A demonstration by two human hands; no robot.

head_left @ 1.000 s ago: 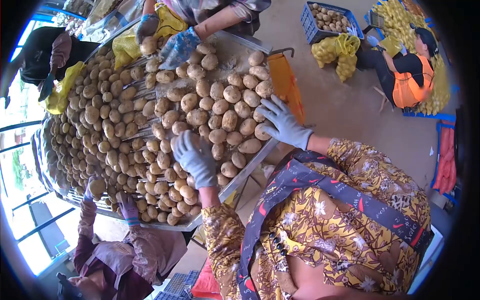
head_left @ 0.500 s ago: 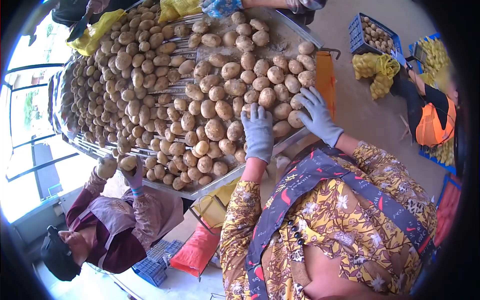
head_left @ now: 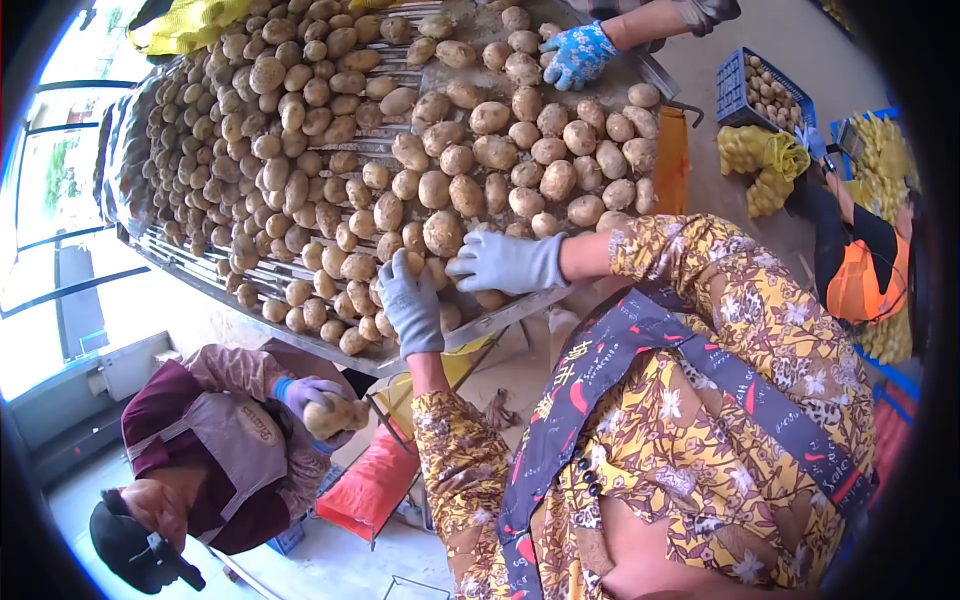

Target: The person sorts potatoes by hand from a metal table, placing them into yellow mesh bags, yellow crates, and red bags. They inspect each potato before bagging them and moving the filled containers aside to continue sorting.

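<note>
A long metal sorting table (head_left: 520,310) carries a dense layer of brown potatoes (head_left: 300,150). My left hand (head_left: 410,305), in a grey glove, lies at the table's near edge with its fingers curled over a potato (head_left: 408,263). My right hand (head_left: 505,262), also in a grey glove, reaches leftwards across my body. It lies flat on the potatoes with its fingertips close to my left hand. I cannot see any potato inside the right hand.
A co-worker at the lower left holds a potato (head_left: 335,415) in a purple glove. Another person's blue glove (head_left: 575,52) rests on potatoes at the far side. At the right are a blue crate (head_left: 765,90), yellow net bags (head_left: 760,160) and a seated person in orange (head_left: 860,275). A red sack (head_left: 370,485) hangs under the table.
My right hand has swung from the table's right edge leftwards onto the potatoes. My left hand moved left and curled over a potato. The lower-left co-worker pulled a potato off the table.
</note>
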